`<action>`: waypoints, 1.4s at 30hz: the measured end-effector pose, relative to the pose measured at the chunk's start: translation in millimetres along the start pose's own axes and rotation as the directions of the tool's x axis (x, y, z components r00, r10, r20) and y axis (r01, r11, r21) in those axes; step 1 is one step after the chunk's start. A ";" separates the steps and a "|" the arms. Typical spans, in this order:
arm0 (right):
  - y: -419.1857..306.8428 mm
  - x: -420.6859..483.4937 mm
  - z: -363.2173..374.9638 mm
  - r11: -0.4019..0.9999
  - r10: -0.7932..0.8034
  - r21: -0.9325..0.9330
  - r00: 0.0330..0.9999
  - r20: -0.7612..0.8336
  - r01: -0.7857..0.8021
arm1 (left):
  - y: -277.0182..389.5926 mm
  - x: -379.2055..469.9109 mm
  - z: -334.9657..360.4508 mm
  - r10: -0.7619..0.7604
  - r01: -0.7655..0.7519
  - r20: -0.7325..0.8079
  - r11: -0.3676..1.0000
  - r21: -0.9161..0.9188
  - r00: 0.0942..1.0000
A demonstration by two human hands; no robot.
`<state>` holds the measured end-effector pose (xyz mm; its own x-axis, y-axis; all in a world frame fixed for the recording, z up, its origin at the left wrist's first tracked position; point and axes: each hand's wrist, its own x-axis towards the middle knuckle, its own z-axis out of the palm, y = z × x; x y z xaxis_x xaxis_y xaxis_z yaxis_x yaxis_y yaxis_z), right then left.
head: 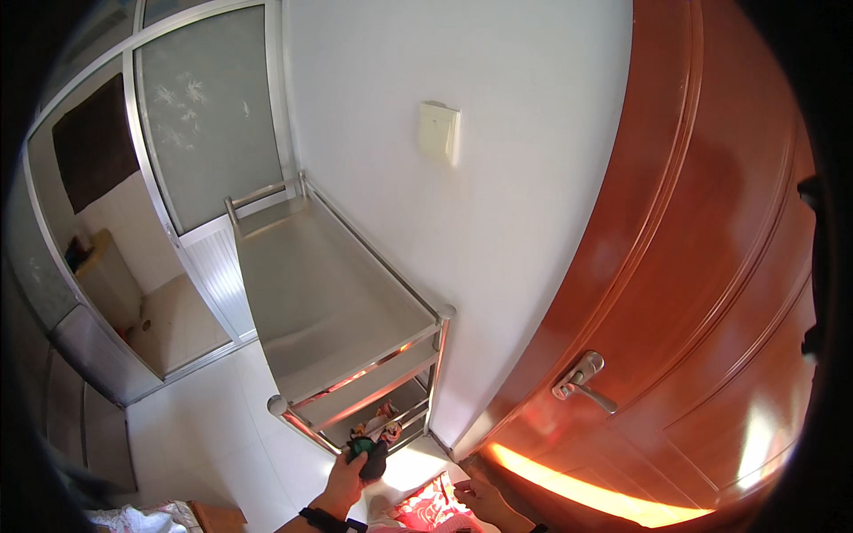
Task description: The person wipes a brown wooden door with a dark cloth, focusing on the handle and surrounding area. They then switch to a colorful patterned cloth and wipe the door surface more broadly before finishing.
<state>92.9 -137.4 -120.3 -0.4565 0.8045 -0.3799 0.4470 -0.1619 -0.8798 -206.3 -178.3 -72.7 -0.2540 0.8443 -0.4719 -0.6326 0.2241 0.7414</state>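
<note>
My left hand (pixel 343 483) grips a small, soft-looking dark bundle (pixel 373 460) with a green patch, its exact kind unclear. It is in front of the near end of a metal shelf rack (pixel 346 286), close to a lower tier. Colourful patterned items (pixel 380 423) rest on that tier, partly hidden by the bundle. At the bottom of the view, my right hand (pixel 483 500) has curled fingers beside a shiny red-and-white patterned item (pixel 430 500). Whether those fingers touch or pinch anything cannot be made out.
A reddish-brown wooden door (pixel 666 300) with a lever handle (pixel 583 383) rises at right. A wall switch (pixel 438 132) is above the rack. At left, a framed glass partition (pixel 206 120) borders a tiled room. White cloth (pixel 143 520) lies by a brown box-like object (pixel 216 516).
</note>
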 end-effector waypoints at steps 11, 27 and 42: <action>55.5 -22.9 19.2 0.983 0.157 -0.076 0.982 -0.103 -0.165 | 64.6 74.7 39.0 0.764 -0.524 0.214 0.184 0.832 0.609; 95.1 -11.8 58.3 0.906 0.422 0.093 0.899 -0.116 -0.413 | 23.9 61.3 16.9 0.561 -0.572 0.721 -0.459 0.680 0.407; 111.5 -30.6 63.8 0.846 0.534 0.115 0.826 -0.181 -0.521 | -148.2 206.4 -43.9 0.145 -0.406 0.498 -0.411 0.816 0.855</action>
<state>107.6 -216.5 -225.0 0.0008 0.6818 -0.7315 0.5271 -0.6219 -0.5791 -197.0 -58.7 -300.9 0.0552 0.9968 -0.0583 0.9604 -0.0370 0.2763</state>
